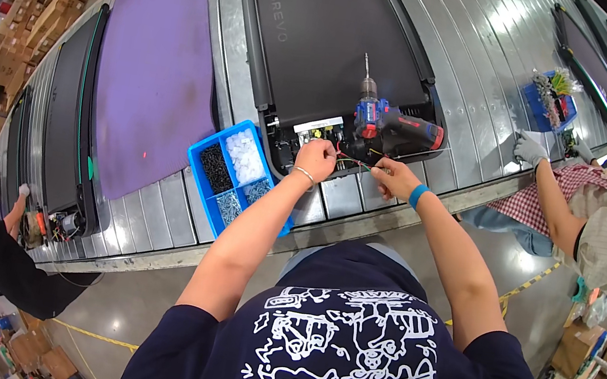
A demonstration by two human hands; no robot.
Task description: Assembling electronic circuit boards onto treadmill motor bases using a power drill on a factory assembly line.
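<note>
A treadmill (341, 59) with a black belt lies before me, its near end uncovered to show a circuit board (319, 129) and loose wiring. My left hand (315, 160) is closed beside the board, its fingertips pinching thin coloured wires (354, 161). From the other side my right hand (395, 180) is closed on the same wires, at their right end. Just beyond my hands a blue and black cordless drill (387, 122) rests on the treadmill, its bit pointing away from me. My fingers partly cover the wire ends.
Left of my hands stands a blue divided bin (212, 202) of screws, black fasteners and white plastic parts. A purple mat (159, 69) lies farther left on the metal roller table (470, 81). A gloved co-worker (581, 212) stands at right near another blue bin (565, 113); other people work around the line.
</note>
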